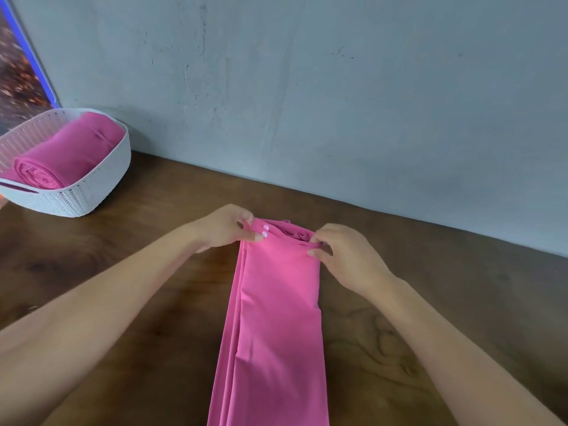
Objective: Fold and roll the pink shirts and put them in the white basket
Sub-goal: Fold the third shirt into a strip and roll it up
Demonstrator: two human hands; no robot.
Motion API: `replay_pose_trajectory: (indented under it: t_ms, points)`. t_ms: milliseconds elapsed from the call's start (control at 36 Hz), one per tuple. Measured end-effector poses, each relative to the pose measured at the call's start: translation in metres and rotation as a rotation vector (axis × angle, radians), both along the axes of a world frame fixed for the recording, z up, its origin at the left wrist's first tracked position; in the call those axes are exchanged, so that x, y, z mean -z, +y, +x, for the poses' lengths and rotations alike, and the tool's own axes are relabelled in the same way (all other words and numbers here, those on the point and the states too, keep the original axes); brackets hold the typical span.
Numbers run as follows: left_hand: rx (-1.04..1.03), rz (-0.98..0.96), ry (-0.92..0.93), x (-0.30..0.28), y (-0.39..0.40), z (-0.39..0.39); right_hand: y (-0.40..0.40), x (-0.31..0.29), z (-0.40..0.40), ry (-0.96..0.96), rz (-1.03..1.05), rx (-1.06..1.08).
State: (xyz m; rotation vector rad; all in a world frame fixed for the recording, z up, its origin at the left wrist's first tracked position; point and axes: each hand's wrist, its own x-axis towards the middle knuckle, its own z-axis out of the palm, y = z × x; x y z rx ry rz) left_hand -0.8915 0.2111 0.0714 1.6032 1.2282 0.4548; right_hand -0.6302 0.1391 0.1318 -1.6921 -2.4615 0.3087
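Pinching far end of folded pink shirt (273,318) with left hand (226,227) and right hand (344,256); uneven pull risks crooked, loose roll.

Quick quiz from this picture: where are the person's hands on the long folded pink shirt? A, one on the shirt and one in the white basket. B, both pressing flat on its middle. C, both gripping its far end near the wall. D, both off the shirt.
C: the left hand and right hand both pinch the far end of the folded pink shirt, apparently starting the roll.
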Motion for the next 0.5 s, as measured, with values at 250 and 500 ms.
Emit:
replay_pose_trajectory:
  t_ms: [250, 500]
  points:
    - [-0.072, 0.151, -0.22, -0.012, -0.04, -0.002, -0.025, -0.018, -0.008, -0.001, 0.005, 0.021]
    - [-0.183, 0.438, -0.271, -0.011, -0.099, -0.015, -0.066, -0.033, -0.008, -0.025, 0.034, 0.111]
